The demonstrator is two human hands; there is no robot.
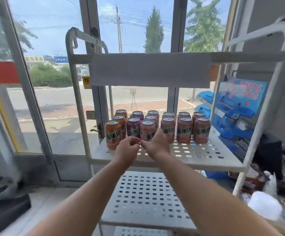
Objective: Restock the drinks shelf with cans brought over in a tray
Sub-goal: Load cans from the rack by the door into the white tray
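Observation:
The white perforated middle shelf (197,155) carries several drink cans in rows. An orange can (113,133) stands front left, a purple can (133,127) behind it to the right, then a pink can (147,129) and more reddish cans (201,130) to the right. My right hand (157,143) reaches in at the pink can; its fingers lie against the can's lower right side and the thumb points left below it. My left hand (128,148) hovers just in front of the orange and purple cans, fingers loosely curled, holding nothing. No tray is in view.
The rack's top shelf (150,70) hangs low above the cans. A bare lower shelf (146,193) sits under my arms. A glass door (56,103) and windows stand behind the rack. Blue bins (231,120) and clutter fill the right side.

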